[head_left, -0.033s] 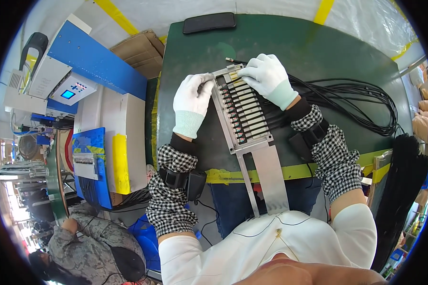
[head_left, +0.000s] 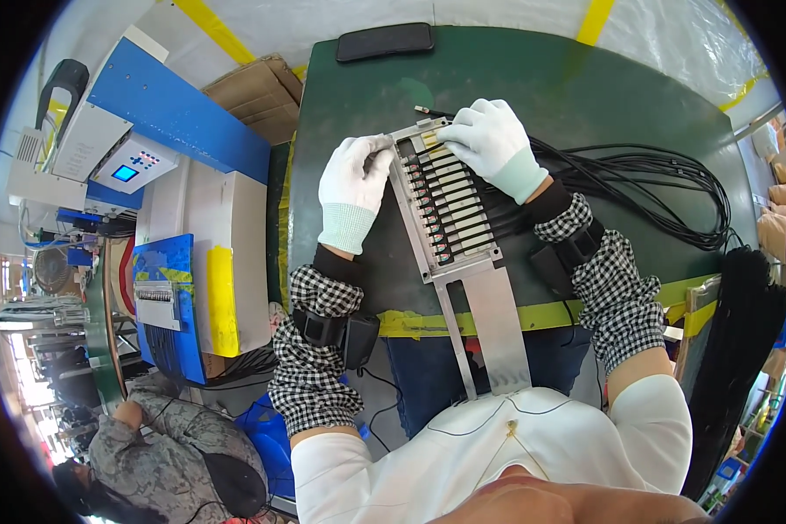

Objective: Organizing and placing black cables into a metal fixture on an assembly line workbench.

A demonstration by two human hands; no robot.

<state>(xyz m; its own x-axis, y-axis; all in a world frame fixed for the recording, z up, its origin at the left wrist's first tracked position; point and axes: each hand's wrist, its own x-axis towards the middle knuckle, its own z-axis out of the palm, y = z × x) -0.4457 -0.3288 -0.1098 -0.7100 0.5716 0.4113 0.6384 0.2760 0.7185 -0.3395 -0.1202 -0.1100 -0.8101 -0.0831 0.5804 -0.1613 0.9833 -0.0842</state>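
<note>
metal rack (head_left: 450, 214) of cable ends: left hand (head_left: 351, 188) steadies its edge, right hand (head_left: 491, 140) presses the top plug (head_left: 430, 140); neither clenched; best seated squarely, rack kept flat.

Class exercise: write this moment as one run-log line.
left hand: on metal rack edge | right hand: at rack's top, by cables | surface: green table

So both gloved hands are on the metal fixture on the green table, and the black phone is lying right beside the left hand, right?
Not quite. The head view shows the black phone at the table's far edge, well away from the left hand. Both hands are on the metal fixture.
</note>
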